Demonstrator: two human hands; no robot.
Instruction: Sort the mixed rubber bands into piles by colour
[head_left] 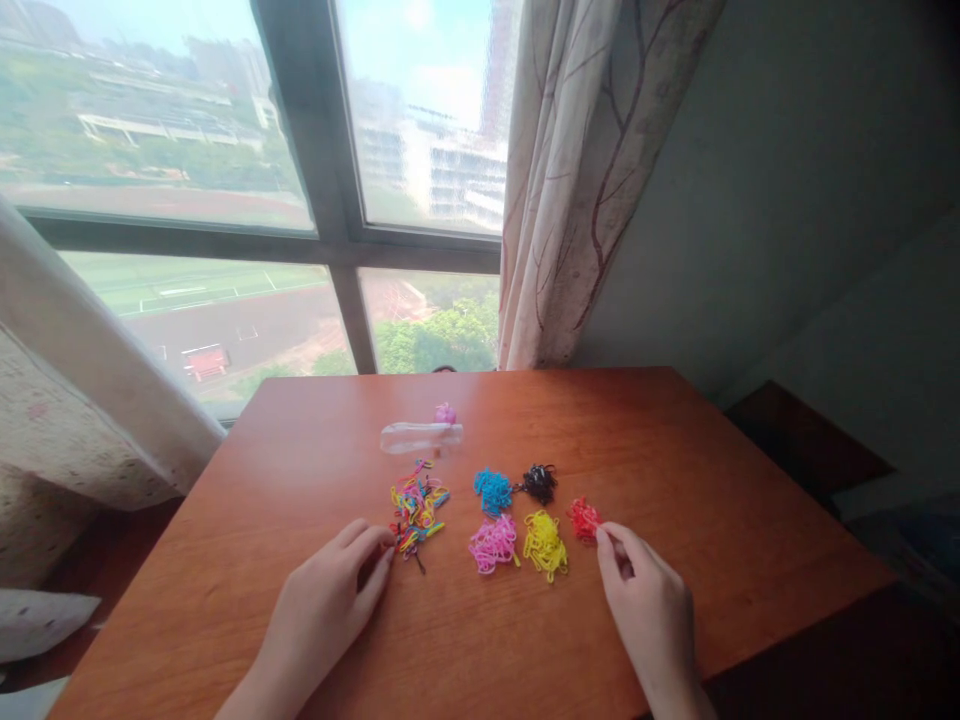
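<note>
A pile of mixed-colour rubber bands (pixel 418 508) lies on the wooden table. My left hand (pixel 330 590) rests at its left edge, thumb and forefinger pinched together at the outermost bands; what sits between the tips is too small to tell. To the right are single-colour heaps: blue bands (pixel 493 491), black bands (pixel 539 484), pink bands (pixel 493 546) and yellow bands (pixel 546 546). Farthest right is a small heap of red bands (pixel 583 520). Against its right side, my right hand (pixel 651 590) has its fingertips closed in a pinch, their contents hidden.
Behind the mixed pile lies a clear plastic bag or case (pixel 420 438), with a small pink-purple object (pixel 445 413) beside it. The table (pixel 750 560) reaches to a window (pixel 420 320) flanked by curtains (pixel 570 180). A grey wall (pixel 735 220) stands at right.
</note>
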